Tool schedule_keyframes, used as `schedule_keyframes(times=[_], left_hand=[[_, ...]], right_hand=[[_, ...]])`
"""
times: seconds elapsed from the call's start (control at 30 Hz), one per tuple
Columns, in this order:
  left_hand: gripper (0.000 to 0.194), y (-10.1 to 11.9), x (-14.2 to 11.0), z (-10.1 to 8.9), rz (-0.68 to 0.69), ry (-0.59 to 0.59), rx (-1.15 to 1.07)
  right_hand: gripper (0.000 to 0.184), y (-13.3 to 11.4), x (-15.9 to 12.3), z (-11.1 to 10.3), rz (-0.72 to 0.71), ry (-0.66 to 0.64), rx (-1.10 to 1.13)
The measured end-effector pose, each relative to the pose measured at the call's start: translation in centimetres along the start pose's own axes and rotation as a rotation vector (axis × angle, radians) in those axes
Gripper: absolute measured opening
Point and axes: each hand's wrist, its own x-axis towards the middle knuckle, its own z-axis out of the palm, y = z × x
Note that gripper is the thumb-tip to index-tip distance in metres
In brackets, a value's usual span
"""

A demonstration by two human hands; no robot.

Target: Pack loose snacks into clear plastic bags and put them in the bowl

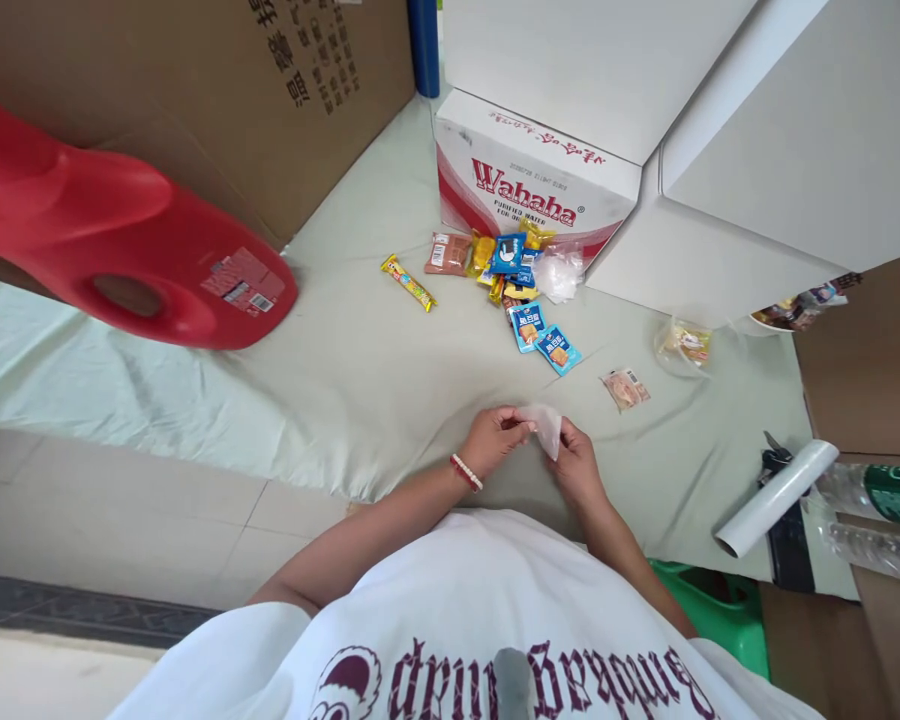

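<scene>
Between my two hands a small translucent plastic bag (546,428) is held above the near edge of the cloth. My left hand (495,438), with a beaded bracelet at the wrist, pinches the bag's left end. On the other side my right hand (576,462) grips its right edge with thumb and fingers. Just beyond lie two light-blue snack packets (543,338). A pinkish packet (625,389) rests to the right. Farther back sits a pile of small wrapped snacks (508,255) beside a crumpled clear bag (559,272). A yellow stick-shaped packet (409,283) lies apart on the left.
A large red jug (195,270) lies left, before a brown carton (195,90). A Wahaha box (536,180) and white boxes (750,130) stand behind. At right are a clear container (686,345), a white roll (778,498), plastic bottles (881,495) and a green stool (727,600).
</scene>
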Motion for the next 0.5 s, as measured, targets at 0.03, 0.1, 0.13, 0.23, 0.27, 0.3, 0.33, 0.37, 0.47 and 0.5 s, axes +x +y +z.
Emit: schedule_keyframes(times=[0.03,0.1,0.13,0.23,0.27,0.3,0.33,0.37,0.47,0.5], left_hand=[[0.03,-0.1,-0.2,-0.3,-0.008,0.007,0.017],[0.03,-0.3,-0.4,-1.1,-0.013,0.034,0.042],[0.031,-0.3,-0.5,-1.5,-0.009,0.056,0.049],[0.031,-0.3,-0.7,-2.7,0.05,0.116,0.014],[0.031,-0.3,-0.8,-2.9,0.08,0.122,-0.012],[0.031,-0.3,-0.9,-3.1,0.107,0.117,-0.034],[0.031,-0.2,-1.1,-3.3,0.131,0.106,-0.048],[0.032,-0.2,-1.2,-3.3,0.153,0.092,-0.044],[0.031,0.1,-1.8,-3.2,0.255,0.055,0.058],[0.03,0.2,-2.0,-3.1,0.301,0.035,0.103]], right_hand=[[0.027,-0.1,0.1,-0.1,-0.026,0.006,-0.032],[0.029,-0.2,0.2,-0.1,-0.073,0.059,-0.063],[0.029,-0.3,0.3,-0.1,-0.093,0.107,-0.058],[0.029,-0.7,0.4,-0.1,-0.127,0.283,0.069],[0.03,-0.9,0.5,-0.2,-0.128,0.321,0.135],[0.031,-1.1,0.5,-0.4,-0.126,0.336,0.198],[0.032,-1.4,0.5,-0.7,-0.118,0.328,0.253],[0.034,-1.6,0.4,-1.0,-0.103,0.3,0.298],[0.039,-2.5,0.0,-1.8,-0.037,0.17,0.407],[0.041,-2.7,-0.1,-2.0,-0.011,0.125,0.44]])
